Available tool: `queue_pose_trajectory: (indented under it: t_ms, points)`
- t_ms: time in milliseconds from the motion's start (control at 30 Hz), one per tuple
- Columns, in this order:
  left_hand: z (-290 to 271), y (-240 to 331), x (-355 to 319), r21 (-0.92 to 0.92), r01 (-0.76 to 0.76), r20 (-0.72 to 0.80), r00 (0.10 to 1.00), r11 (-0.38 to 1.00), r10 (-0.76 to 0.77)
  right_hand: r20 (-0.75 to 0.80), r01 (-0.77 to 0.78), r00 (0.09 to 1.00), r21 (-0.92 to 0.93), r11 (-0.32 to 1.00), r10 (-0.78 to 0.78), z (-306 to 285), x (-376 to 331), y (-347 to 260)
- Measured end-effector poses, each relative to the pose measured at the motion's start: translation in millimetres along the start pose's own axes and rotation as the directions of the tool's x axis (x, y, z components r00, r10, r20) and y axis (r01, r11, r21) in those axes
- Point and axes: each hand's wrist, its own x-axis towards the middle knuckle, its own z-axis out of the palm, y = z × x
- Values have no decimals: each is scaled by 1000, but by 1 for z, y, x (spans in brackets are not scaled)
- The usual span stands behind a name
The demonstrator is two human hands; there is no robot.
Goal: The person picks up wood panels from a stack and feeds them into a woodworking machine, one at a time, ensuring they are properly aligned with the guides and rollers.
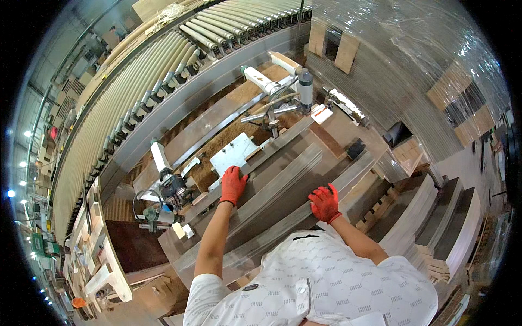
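Note:
Both of my hands wear red gloves. My left hand [232, 186] lies on a long narrow grey board [289, 136] along the machine's white metal plate [235, 154]. Its fingers bend over the board's far edge, with the thumb apart to the right. Closer to my body, my right hand [324, 204] rests on another long grey board [277, 227], its fingers apart and not wrapped round it. Between the hands runs a grooved grey board [288, 171], lying lengthwise like the others. The undersides of my fingers are hidden.
Behind the plate stands a machine with a grey cylinder [305, 89] and a black motor unit [174, 187] amid sawdust. A roller conveyor [147, 81] curves beyond. Film-wrapped panels [380, 70] stand at right, stacked curved boards [443, 217] below them. A wooden table [100, 239] is at left.

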Motion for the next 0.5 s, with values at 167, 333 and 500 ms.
queue_pose_trajectory:
  t_ms: [167, 333, 500]
  points:
    - [-2, 7, 8, 92, 94, 158, 982, 991, -108, -8, 19, 1000, -21, 1000, -19, -3, 3, -1]
    - [6, 13, 19, 226, 107, 207, 966, 968, -155, -9, 18, 1000, 1, 1000, -18, -5, 6, -3]
    - [9, 12, 23, 243, 99, 238, 958, 965, -158, -35, 27, 999, -12, 1000, -28, -6, 6, -3]
